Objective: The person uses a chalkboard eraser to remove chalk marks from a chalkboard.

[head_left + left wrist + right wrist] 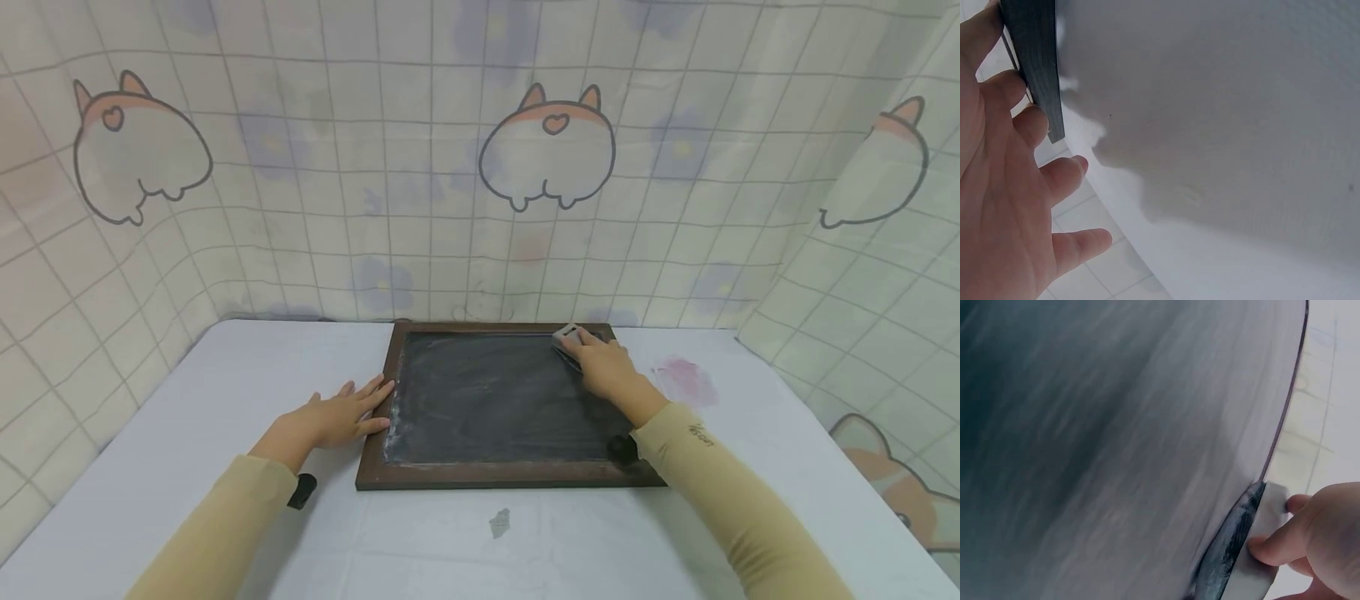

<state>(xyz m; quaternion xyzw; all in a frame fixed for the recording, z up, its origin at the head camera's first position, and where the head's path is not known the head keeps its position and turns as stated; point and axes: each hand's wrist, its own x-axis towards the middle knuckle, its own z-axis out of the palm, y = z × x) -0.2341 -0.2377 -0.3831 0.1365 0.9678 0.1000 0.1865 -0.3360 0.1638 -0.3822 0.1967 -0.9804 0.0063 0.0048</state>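
Observation:
A chalkboard (480,400) in a dark brown wooden frame lies on the table, its black surface smeared with chalk dust. Near its far right corner my right hand (611,367) grips a grey board eraser (567,335). In the right wrist view the eraser (1254,550) has its dark felt side against the chalky surface, with thumb and fingers on the pale back. My left hand (337,417) rests with spread fingers on the board's left frame edge. Those fingers look extended in the left wrist view, beside the dark frame side (1038,69).
The board lies on a white-covered table (480,550). A pink smudge (686,381) marks the cover to the right, and a greyish patch (499,523) is in front of the board. Behind hangs a checked curtain (420,167) with cartoon animals.

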